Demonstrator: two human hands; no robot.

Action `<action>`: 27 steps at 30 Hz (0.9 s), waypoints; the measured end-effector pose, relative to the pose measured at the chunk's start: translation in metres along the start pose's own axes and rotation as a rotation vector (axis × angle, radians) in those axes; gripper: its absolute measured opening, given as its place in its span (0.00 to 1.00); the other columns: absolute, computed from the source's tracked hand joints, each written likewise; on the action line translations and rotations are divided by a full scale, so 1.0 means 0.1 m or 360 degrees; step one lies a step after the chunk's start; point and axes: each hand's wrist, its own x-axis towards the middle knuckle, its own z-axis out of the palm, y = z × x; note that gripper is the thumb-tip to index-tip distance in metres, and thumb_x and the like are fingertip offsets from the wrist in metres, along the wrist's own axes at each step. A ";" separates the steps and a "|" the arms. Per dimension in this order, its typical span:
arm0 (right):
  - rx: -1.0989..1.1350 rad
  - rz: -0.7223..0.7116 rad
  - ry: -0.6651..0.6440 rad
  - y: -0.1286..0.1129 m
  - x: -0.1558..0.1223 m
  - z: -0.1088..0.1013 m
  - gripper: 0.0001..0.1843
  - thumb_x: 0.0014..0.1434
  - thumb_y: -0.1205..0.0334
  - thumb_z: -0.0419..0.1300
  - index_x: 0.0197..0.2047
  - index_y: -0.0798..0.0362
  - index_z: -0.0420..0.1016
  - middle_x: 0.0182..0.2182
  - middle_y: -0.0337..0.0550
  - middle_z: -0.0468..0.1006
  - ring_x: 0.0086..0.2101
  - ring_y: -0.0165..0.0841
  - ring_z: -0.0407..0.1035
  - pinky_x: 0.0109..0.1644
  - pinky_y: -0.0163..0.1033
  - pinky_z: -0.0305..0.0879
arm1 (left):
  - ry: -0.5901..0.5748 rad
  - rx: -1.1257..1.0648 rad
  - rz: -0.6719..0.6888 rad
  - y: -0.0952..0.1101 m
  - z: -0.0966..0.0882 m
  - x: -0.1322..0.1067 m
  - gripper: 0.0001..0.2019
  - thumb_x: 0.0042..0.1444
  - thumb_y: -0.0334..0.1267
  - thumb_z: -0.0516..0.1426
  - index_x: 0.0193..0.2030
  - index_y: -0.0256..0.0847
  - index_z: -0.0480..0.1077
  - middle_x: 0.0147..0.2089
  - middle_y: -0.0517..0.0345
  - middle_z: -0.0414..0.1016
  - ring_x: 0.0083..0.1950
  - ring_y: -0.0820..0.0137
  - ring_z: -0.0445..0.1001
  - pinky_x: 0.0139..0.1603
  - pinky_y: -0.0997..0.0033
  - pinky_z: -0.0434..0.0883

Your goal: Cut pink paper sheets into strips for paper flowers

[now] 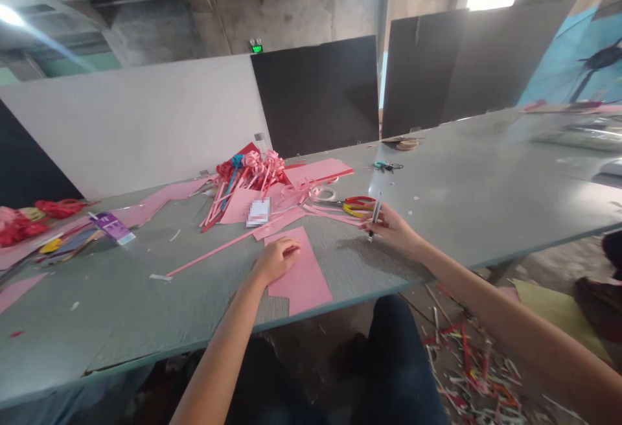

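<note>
My left hand rests on a pink paper sheet at the table's near edge. Its fingers are loosely bent over the sheet, with no object visible in them. A notch cuts into the sheet's lower left corner. To the right, my right hand grips a pen, held nearly upright with its lower end close to the tabletop. Just beyond that hand lie scissors with red and yellow handles. A roll of white tape is beside them.
Pink and red ribbon flowers are heaped on the grey table, near more pink paper. Teal-handled pliers or snips lie farther back. A purple package sits left. Dark panels stand behind; paper scraps litter the floor.
</note>
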 end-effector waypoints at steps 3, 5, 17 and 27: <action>-0.0272 0.0015 -0.0172 0.06 -0.05 0.05 0.15 0.53 0.59 0.54 0.44 0.53 0.60 0.36 0.46 0.73 0.36 0.35 0.71 0.42 0.44 0.68 | -0.0012 0.0037 0.0013 0.01 0.00 0.00 0.10 0.55 0.34 0.50 0.39 0.40 0.72 0.43 0.57 0.75 0.47 0.69 0.72 0.51 0.68 0.66; -0.0529 -0.0068 -0.0259 0.06 -0.09 0.07 0.09 0.54 0.63 0.52 0.39 0.54 0.64 0.36 0.46 0.74 0.38 0.35 0.70 0.47 0.45 0.65 | -0.0016 0.0094 0.0048 0.02 0.00 0.00 0.10 0.55 0.34 0.51 0.40 0.40 0.72 0.44 0.56 0.75 0.47 0.69 0.72 0.51 0.69 0.66; -0.0993 0.0051 -0.0187 0.00 0.22 0.53 0.17 0.54 0.67 0.52 0.48 0.58 0.65 0.42 0.51 0.74 0.42 0.38 0.69 0.44 0.40 0.64 | 0.0066 0.0828 -0.0086 0.09 -0.02 0.01 0.16 0.55 0.40 0.53 0.49 0.39 0.68 0.51 0.50 0.71 0.54 0.58 0.65 0.54 0.57 0.62; -0.1337 0.0210 -0.0354 -0.32 0.55 1.51 0.14 0.56 0.60 0.50 0.45 0.53 0.64 0.35 0.46 0.75 0.35 0.38 0.70 0.34 0.38 0.60 | 0.0142 0.1340 -0.0144 -0.17 -0.23 0.11 0.12 0.60 0.42 0.48 0.43 0.38 0.67 0.43 0.47 0.70 0.47 0.59 0.67 0.45 0.63 0.63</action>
